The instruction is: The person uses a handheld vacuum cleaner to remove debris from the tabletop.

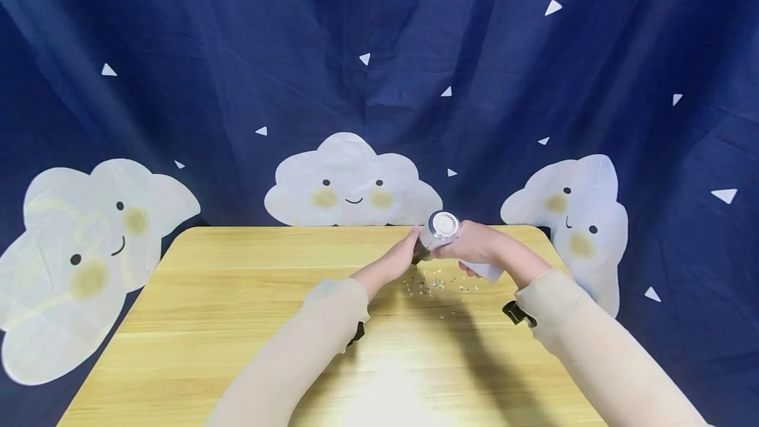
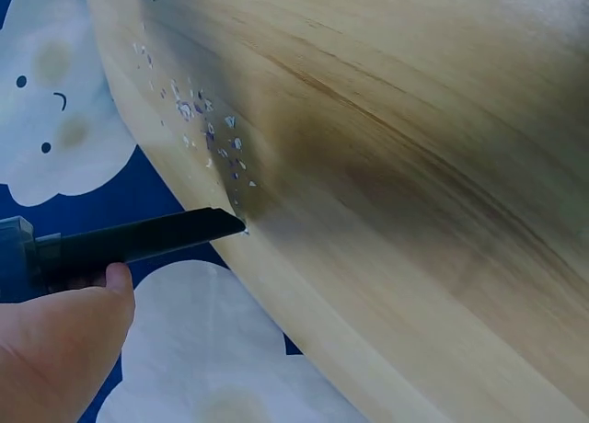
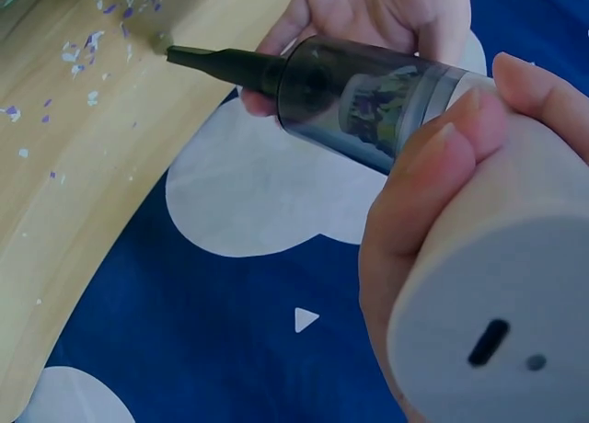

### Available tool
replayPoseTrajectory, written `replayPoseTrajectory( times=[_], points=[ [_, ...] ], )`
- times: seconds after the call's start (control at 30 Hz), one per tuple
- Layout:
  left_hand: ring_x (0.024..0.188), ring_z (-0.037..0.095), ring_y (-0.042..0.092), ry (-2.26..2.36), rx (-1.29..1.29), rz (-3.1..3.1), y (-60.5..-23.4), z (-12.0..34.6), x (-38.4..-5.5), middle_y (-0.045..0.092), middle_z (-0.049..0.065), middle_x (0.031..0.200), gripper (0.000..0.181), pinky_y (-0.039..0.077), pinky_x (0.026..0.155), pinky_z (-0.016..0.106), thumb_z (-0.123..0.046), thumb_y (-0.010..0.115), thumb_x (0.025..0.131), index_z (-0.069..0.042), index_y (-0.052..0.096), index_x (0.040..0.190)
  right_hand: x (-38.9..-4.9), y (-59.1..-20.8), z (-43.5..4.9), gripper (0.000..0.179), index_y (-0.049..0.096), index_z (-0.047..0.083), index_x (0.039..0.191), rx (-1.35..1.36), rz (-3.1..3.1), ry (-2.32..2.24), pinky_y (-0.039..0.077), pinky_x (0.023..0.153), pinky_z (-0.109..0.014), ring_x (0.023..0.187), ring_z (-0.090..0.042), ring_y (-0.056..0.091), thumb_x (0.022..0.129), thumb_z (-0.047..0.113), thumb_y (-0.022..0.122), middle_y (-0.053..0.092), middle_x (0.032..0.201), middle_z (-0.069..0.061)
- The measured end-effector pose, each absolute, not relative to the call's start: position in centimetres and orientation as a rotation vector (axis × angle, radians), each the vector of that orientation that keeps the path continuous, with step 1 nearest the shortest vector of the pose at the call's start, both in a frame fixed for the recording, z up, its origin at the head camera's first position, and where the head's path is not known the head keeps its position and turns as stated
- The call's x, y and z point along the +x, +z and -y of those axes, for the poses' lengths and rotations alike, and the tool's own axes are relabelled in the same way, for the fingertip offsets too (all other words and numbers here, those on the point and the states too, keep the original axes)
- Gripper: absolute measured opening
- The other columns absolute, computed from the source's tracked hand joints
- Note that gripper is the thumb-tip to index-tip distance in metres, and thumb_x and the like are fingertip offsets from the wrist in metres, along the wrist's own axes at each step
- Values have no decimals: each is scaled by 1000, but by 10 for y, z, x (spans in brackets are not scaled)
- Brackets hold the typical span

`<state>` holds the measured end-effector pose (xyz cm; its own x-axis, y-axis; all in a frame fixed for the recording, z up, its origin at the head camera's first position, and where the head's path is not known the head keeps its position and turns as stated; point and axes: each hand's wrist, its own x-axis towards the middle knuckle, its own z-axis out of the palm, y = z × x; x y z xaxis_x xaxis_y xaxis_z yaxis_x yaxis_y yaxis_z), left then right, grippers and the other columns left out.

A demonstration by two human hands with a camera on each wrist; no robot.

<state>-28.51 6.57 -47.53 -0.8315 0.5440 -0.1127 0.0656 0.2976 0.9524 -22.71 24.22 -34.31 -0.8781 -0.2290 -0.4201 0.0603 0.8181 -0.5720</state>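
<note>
My right hand (image 1: 481, 241) grips a white handheld vacuum cleaner (image 1: 443, 225) near the far edge of the table. In the right wrist view its smoky clear dust cup (image 3: 317, 97) has scraps inside, and the fingers wrap the white body behind it. The left hand (image 1: 393, 262) holds the front end, with thumb and fingers at the base of the dark nozzle (image 2: 147, 239). That nozzle's slanted tip comes down close over the wood, right beside small white and purple paper scraps (image 3: 92, 44) strewn there.
The pale wooden table (image 1: 237, 295) ends just beyond the hands. Behind it hangs a dark blue curtain (image 1: 403, 31) with white triangles and smiling clouds. Dark straps (image 1: 519, 313) show at the cuffs of the cream sleeves (image 1: 593, 341).
</note>
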Motion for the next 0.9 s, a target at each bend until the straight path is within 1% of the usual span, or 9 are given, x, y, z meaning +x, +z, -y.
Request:
replayPoseTrajectory(
  times=[0.1, 0.2, 0.27, 0.37, 0.5, 0.67, 0.83, 0.9],
  points=[
    [131, 28, 52, 1533, 567, -2166, -474, -65, -282, 62, 6, 134, 80, 27, 117, 54, -67, 0, 100, -20, 51, 140, -225, -343, -243, 34, 61, 6, 92, -132, -2496, -834, 47, 44, -30, 45, -17, 52, 89, 38, 72, 53, 55, -6],
    [133, 29, 50, 1510, 560, -2186, -473, -63, -278, 60, 5, 137, 79, 26, 117, 55, -66, 1, 101, -21, 52, 141, -222, -341, -245, 33, 61, 6, 92, -120, -2475, -860, 47, 44, -29, 44, -17, 51, 89, 37, 71, 53, 56, -6],
    [133, 29, 50, 1496, 564, -2189, -473, -63, -276, 61, 6, 136, 80, 26, 117, 54, -66, 1, 101, -19, 52, 141, -219, -341, -246, 32, 62, 6, 92, -118, -2470, -877, 46, 44, -29, 44, -17, 51, 90, 36, 72, 53, 55, -6],
    [137, 30, 45, 1465, 577, -2210, -472, -61, -272, 55, 8, 144, 84, 25, 118, 52, -68, 0, 99, -18, 47, 148, -216, -341, -248, 30, 63, 6, 95, -135, -2461, -889, 46, 44, -29, 43, -17, 51, 90, 35, 71, 52, 55, -6],
    [143, 31, 36, 1422, 605, -2239, -473, -59, -268, 43, 8, 155, 84, 24, 118, 52, -70, 0, 98, -22, 38, 155, -212, -340, -250, 31, 63, 7, 103, -153, -2442, -920, 47, 44, -30, 43, -18, 51, 90, 34, 72, 52, 56, -7],
    [144, 33, 36, 1377, 630, -2249, -473, -56, -265, 41, 7, 156, 82, 25, 117, 56, -70, 0, 98, -26, 35, 157, -210, -341, -253, 34, 62, 7, 108, -175, -2426, -925, 46, 44, -30, 43, -18, 50, 91, 35, 71, 52, 55, -7],
    [143, 34, 36, 1362, 632, -2249, -473, -54, -263, 40, 8, 157, 86, 24, 117, 57, -75, 0, 95, -25, 33, 157, -209, -342, -254, 31, 63, 7, 106, -197, -2429, -925, 47, 44, -30, 43, -18, 51, 91, 33, 70, 52, 56, -7],
    [143, 34, 36, 1363, 638, -2243, -473, -53, -262, 41, 8, 156, 85, 24, 117, 57, -73, 0, 96, -25, 34, 157, -208, -343, -254, 29, 64, 7, 104, -216, -2427, -929, 48, 45, -31, 43, -18, 51, 92, 33, 70, 52, 56, -7]
  ],
)
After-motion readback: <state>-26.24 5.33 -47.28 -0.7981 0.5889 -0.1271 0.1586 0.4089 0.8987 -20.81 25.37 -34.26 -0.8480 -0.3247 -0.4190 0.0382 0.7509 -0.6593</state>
